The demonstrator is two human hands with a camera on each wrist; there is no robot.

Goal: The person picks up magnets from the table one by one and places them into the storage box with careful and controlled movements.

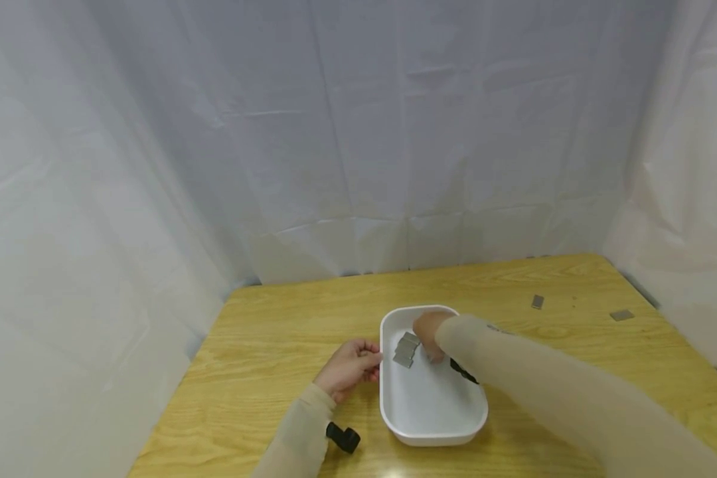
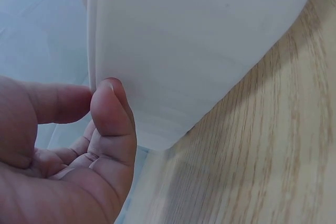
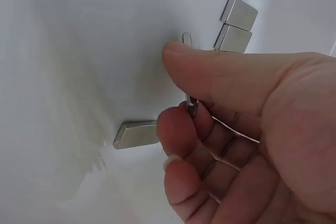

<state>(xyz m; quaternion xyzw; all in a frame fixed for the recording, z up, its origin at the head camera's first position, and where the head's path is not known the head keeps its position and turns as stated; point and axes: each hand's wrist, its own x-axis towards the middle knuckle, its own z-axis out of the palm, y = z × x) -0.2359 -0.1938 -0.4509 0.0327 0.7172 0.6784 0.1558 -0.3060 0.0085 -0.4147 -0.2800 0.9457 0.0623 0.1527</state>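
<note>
A white plastic tray [image 1: 435, 411] with rounded corners sits on the wooden table. My left hand [image 1: 348, 367] pinches the tray's left rim between thumb and finger, as the left wrist view shows close up. Inside the tray, near its far end, is my right hand [image 1: 431, 333]. In the right wrist view it pinches a thin shiny metal block [image 3: 187, 38], mostly covered by the thumb. Another silver block [image 3: 136, 135] lies on the tray floor beside the fingertips. Several flat metal blocks [image 1: 406, 350] lie in a row left of that hand.
Two flat grey metal pieces lie on the table's far right: one piece [image 1: 538, 302] nearer the tray, another piece [image 1: 621, 315] towards the right edge. Bare wooden table [image 1: 275, 345] surrounds the tray. Pale sheeting [image 1: 370, 133] hangs behind and at both sides.
</note>
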